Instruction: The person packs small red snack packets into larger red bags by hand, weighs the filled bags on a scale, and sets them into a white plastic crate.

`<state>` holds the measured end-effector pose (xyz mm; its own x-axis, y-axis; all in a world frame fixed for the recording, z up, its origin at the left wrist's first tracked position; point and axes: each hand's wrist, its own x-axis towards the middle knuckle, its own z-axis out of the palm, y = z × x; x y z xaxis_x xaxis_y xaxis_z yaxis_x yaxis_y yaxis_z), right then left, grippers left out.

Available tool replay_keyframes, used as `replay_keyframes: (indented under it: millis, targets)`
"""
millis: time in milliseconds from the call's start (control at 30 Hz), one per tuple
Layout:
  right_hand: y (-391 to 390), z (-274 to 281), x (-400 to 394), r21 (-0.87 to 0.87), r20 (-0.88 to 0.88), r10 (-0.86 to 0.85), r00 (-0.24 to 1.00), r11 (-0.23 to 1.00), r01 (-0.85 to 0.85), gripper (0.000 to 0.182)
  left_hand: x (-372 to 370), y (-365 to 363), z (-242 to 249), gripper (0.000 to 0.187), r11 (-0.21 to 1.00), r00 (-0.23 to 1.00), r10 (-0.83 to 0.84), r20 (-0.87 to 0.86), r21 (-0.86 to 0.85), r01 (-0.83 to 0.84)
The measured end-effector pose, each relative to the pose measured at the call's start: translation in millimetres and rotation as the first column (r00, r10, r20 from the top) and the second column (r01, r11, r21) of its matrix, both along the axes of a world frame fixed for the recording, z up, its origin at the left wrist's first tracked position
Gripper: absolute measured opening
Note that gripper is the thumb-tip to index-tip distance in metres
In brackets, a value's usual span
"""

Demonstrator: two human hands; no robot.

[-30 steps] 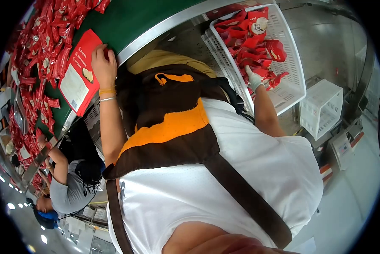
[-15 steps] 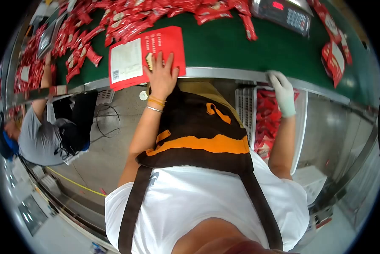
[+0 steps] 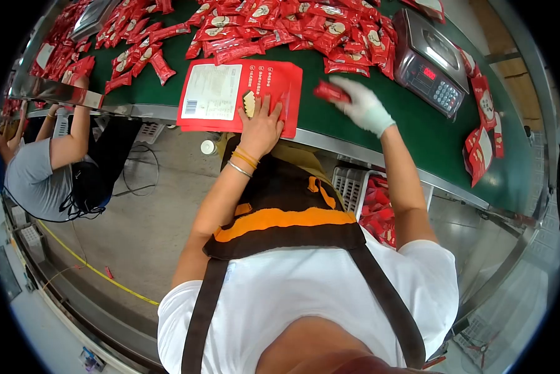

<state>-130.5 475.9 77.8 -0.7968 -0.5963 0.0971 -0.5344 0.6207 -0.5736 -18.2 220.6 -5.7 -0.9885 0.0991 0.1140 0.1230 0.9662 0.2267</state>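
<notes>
My left hand (image 3: 261, 124) lies flat on a large flat red bag (image 3: 239, 96) with a white label, at the near edge of the green table (image 3: 348, 124). My right hand (image 3: 364, 106), in a white glove, is over the table and grips a small red snack packet (image 3: 330, 91) just right of the bag. A heap of small red packets (image 3: 280, 31) lies beyond the bag.
A digital scale (image 3: 429, 62) stands to the right on the table, with more large red bags (image 3: 482, 137) past it. A white crate (image 3: 370, 202) of red packets sits below the table edge. Another person (image 3: 43, 168) works at the left.
The view swung from the crate to the table. My right hand left the crate, crossed the table edge and now holds a packet over the table. My left hand stayed on the bag.
</notes>
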Motion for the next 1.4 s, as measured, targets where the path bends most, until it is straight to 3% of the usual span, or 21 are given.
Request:
replay_keyframes:
  millis: [67,133,200,267,300,333,433,467,600,733,800,833,900,1000,1100,1133,1200,1233,1267,1367,1400]
  targets:
    - [-1.4,-9.3,-41.9,0.016,-0.336,-0.100,0.936,0.994,0.111,0.042,-4.0,-2.7,0.3,0.047,1.000,1.000,0.011,0.020,0.023,-0.011]
    - [1.5,-20.5,-93.9,0.012,-0.325,-0.200,0.924,0.976,0.216,0.045,-5.8,-3.9,-3.7,0.046,0.999,0.999,0.029,-0.017,0.047,-0.028]
    - [3.0,-39.5,-127.3,0.083,-0.513,-0.005,0.858,0.995,0.055,0.049,-15.2,-3.3,8.1,0.045,0.996,0.996,0.054,-0.071,0.070,-0.049]
    - [-8.1,-47.3,-132.4,0.343,-0.485,0.082,0.871,0.933,0.104,0.056,-27.4,0.2,30.1,0.045,0.969,0.977,0.133,0.167,0.183,-0.163]
    - [-10.7,-48.2,-130.5,0.363,-0.553,0.131,0.823,0.927,0.096,0.062,-33.5,3.0,32.7,0.047,0.959,0.974,0.192,0.117,0.186,-0.211]
    - [-9.8,-47.9,-127.8,0.369,-0.551,0.137,0.823,0.925,0.093,0.062,-39.6,5.1,35.4,0.047,0.958,0.974,0.194,0.120,0.192,-0.214]
    - [-12.7,-11.0,-115.0,0.520,-0.148,-0.177,0.973,0.823,0.229,0.070,-61.8,9.9,40.9,0.051,0.953,0.937,0.284,0.204,0.044,-0.299]
    - [-8.8,-10.4,-111.7,0.520,-0.151,-0.175,0.973,0.823,0.229,0.070,-67.1,12.9,38.1,0.053,0.948,0.916,0.313,0.252,-0.020,-0.319]
    - [18.6,-11.0,-90.7,0.384,-0.061,-0.198,0.978,0.900,0.206,0.082,-82.0,9.0,21.4,0.063,0.941,0.897,0.336,0.288,-0.139,-0.308]
    - [45.1,-10.3,-63.5,0.235,0.182,-0.176,0.967,0.963,0.131,0.086,-83.4,8.5,17.3,0.057,0.946,0.907,0.315,0.279,-0.164,-0.278]
    - [55.7,-5.0,-40.7,0.194,0.119,-0.343,0.932,0.929,0.317,0.082,-89.8,6.1,15.8,0.048,0.962,0.917,0.243,0.315,-0.197,-0.188]
    - [62.7,-12.3,-31.5,0.178,0.064,-0.351,0.934,0.925,0.335,0.075,-89.1,7.5,16.6,0.048,0.963,0.915,0.241,0.322,-0.194,-0.186]
    - [77.7,-41.8,-16.5,0.202,0.050,-0.354,0.934,0.920,0.337,0.073,-86.0,10.7,31.8,0.036,0.955,0.935,0.069,0.347,-0.294,0.038]
    - [81.3,-45.5,9.0,0.217,0.029,-0.416,0.909,0.890,0.400,0.056,-84.7,13.3,25.1,0.023,0.942,0.961,0.043,0.275,-0.330,0.052]
    - [79.1,-35.8,30.8,-0.224,-0.087,-0.578,0.811,0.805,0.550,0.029,-78.1,9.3,19.3,0.025,0.953,0.984,0.057,0.170,-0.302,-0.003]
    - [75.2,-38.4,37.4,-0.219,-0.083,-0.583,0.808,0.802,0.556,0.029,-73.5,8.0,17.4,0.025,0.954,0.983,0.051,0.176,-0.300,0.005]
    - [67.4,-46.6,45.6,-0.403,-0.323,-0.632,0.704,0.765,0.502,0.028,-60.8,2.6,22.0,0.027,0.981,0.983,0.176,0.055,-0.095,-0.170]
    - [66.4,-54.2,49.0,-0.297,-0.439,-0.524,0.729,0.851,0.433,0.028,-56.9,-0.3,19.1,0.026,0.983,0.983,0.181,0.029,-0.038,-0.180]
    - [70.1,-60.3,49.3,0.051,-0.454,-0.333,0.826,0.916,0.397,0.034,-53.5,-2.5,19.0,0.026,0.984,0.984,0.177,0.027,-0.042,-0.175]
    - [72.4,-71.6,46.2,0.104,-0.454,-0.368,0.811,0.883,0.458,0.051,-48.4,-4.3,17.7,0.022,0.969,0.973,0.220,-0.068,0.127,-0.211]
    - [74.1,-66.2,43.7,0.131,-0.344,-0.351,0.871,0.901,0.415,0.055,-46.0,-7.1,17.0,0.022,0.969,0.974,0.206,-0.098,0.161,-0.188]
